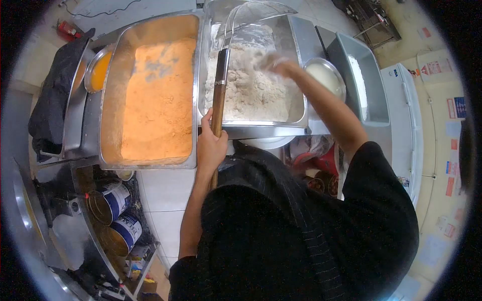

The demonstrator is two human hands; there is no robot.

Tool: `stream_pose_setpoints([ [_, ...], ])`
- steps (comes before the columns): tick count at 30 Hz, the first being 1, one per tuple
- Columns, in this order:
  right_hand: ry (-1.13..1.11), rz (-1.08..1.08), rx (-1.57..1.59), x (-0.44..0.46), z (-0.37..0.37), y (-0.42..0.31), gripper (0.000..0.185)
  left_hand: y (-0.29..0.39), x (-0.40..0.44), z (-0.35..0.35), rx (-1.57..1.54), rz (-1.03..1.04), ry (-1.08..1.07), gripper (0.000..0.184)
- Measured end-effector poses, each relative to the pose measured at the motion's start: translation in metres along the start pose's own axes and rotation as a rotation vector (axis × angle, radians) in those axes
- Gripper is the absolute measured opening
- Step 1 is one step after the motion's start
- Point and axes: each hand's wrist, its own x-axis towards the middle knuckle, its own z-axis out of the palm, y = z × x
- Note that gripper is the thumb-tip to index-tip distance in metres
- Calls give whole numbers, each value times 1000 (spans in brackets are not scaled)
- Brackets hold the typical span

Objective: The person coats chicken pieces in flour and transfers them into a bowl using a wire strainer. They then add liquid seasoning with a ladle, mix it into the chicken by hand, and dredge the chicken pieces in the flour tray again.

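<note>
My left hand [212, 146] is closed around the wooden handle of a long-handled mesh strainer [219, 93]. The strainer's metal frame and mesh head reach over the far end of a steel pan [304, 113] of pale, clumpy flour [251, 95]. Over the right part of that flour is my right hand [278, 65], whitened with flour and smeared by motion, so its fingers are unclear. Left of this pan stands a second steel pan [111, 123] filled with orange powder [158, 110].
A bowl of orange liquid [99, 72] stands at the left, and a bowl of white liquid [324, 76] at the right. Beyond it is a grey rectangular tub [359, 83]. Large tins [123, 233] lie on a lower shelf. A fire extinguisher [68, 30] stands at the far left.
</note>
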Motion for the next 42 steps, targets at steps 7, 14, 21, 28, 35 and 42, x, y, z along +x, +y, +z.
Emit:
stream_pose_setpoints([
  [7,143,-270,-353,22,132,-38,22,-9,4,3,35,75,51,58],
  [14,45,30,319,22,52,42,27,4,4,-1,-61,-58,-12,59],
  [21,43,80,274,4,-12,15,44,3,5,4,51,-12,28,57],
  [28,230,-38,-126,121,44,9,40,-3,12,11,-33,2,42,57],
  [35,-124,-129,-165,15,72,-48,49,19,-5,-27,-356,-268,-162,62],
  [42,443,451,-29,26,64,70,37,72,7,-74,-310,-324,-110,65],
])
